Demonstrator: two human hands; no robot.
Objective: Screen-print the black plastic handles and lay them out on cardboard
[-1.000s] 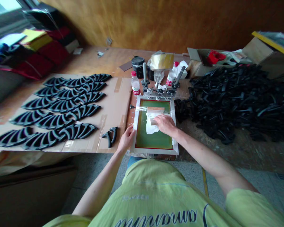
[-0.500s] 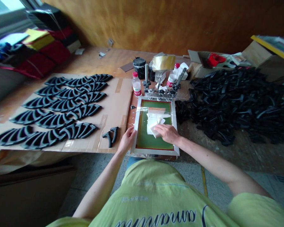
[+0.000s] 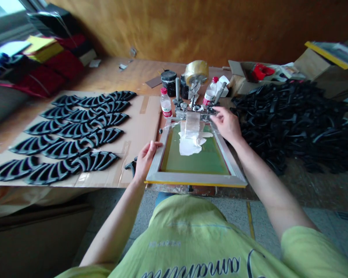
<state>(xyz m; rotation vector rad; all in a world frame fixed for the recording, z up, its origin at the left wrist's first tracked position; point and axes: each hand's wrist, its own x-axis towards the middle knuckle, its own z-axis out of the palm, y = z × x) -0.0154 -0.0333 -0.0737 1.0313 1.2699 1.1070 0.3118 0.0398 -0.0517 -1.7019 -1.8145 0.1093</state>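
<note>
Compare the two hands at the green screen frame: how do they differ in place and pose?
The left hand grips the left rail of the screen frame, near the body; the right hand is at the far right corner, by the clamp. The left hand is closed; the right hand's grasp is unclear. Both are bare.

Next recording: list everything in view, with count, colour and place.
screen frame: one, pale rails and green mesh, table centre, near edge tilted up
white smear: one, white, on the mesh
clamp hinge: one, dark metal, frame's far edge
bottles: two, clear with red caps, by the hinge
jar: one, black, behind the hinge
tape roll: one, yellowish, behind the hinge
curved parts: many, black, in rows on the cardboard sheet, left
parts heap: one, black, right
boxes: several, brown, far right
left hand: one, grips the frame's left rail
right hand: one, at the frame's far right corner
</note>
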